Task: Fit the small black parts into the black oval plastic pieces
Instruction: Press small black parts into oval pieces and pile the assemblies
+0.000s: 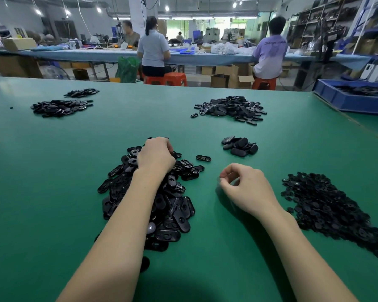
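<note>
A heap of black oval plastic pieces [170, 205] lies in front of me on the green table [52, 192]. My left hand [155, 156] rests on the far end of that heap with its fingers curled down among the pieces; what they hold is hidden. My right hand [244, 188] hovers over bare table to the right of the heap, fingers curled toward the thumb, with nothing visible between them. To its right spreads a pile of small black parts [327, 210]. One oval piece [203, 158] lies alone just right of the heap.
A small stack of oval pieces [240, 146] sits beyond my right hand. Larger black piles lie far right [231, 109] and far left [60, 107]. A blue bin [347, 101] stands at the table's right edge. People sit at a bench behind.
</note>
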Motion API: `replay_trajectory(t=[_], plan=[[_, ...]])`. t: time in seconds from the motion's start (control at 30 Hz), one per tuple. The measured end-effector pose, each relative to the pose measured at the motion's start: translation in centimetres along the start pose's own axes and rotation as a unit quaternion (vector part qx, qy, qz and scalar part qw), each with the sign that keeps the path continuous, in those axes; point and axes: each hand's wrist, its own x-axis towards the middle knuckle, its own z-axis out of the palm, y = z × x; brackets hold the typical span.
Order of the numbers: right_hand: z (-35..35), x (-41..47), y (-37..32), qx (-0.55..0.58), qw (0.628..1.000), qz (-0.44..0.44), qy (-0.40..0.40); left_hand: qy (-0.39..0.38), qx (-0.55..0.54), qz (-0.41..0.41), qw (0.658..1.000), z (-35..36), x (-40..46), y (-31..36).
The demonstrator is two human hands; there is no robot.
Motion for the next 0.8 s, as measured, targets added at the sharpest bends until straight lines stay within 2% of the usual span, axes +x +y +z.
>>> replay_trajectory(t=[0.27, 0.47, 0.8], plan=[[-0.21, 0.01, 0.06, -0.001, 1.0, -0.004, -0.008, 0.014, -0.049, 0.012, 0.999, 0.0, -0.06, -0.08], [-0.23, 0.04, 0.07, -0.002, 1.0, -0.004, -0.01, -0.02, -0.029, 0.014, 0.999, 0.26, -0.08, -0.1], [-0.19, 0.03, 0.03, 0.0, 1.0, -0.004, -0.013, -0.014, -0.033, -0.01, 0.999, 0.86, 0.26, -0.35]])
